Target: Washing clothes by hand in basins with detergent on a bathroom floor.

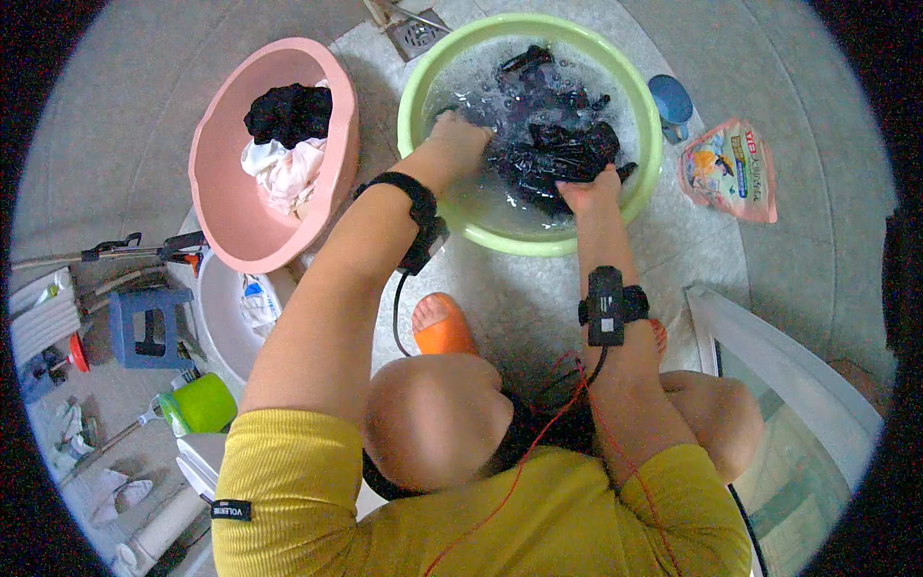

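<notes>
A bunch of dark clothes [572, 154] is soaked in sudsy water [505, 216] inside a green basin [538, 246], piled toward the basin's right edge, with some wet folds spread toward its far edge. The near side of the bunch is gripped by the right hand [590, 192], whose fingers are partly covered by the cloth. The left hand [463, 139] is held well apart from it, just inside the basin's left edge; its fingers are dipped in the water, so whether anything is grasped cannot be told. A black strap with a small box is worn on each wrist.

Beyond the basin's right edge, a blue cup [670, 99] is set on the floor [510, 317], with a pink pouch [728, 173] placed near it. A drain [420, 36] is seen by the far left edge. To the left, a pink basin [216, 159] is filled partly with a black garment [288, 113] and pale clothes [288, 173]. Nearer, an orange slipper [444, 332] is worn on the left foot.
</notes>
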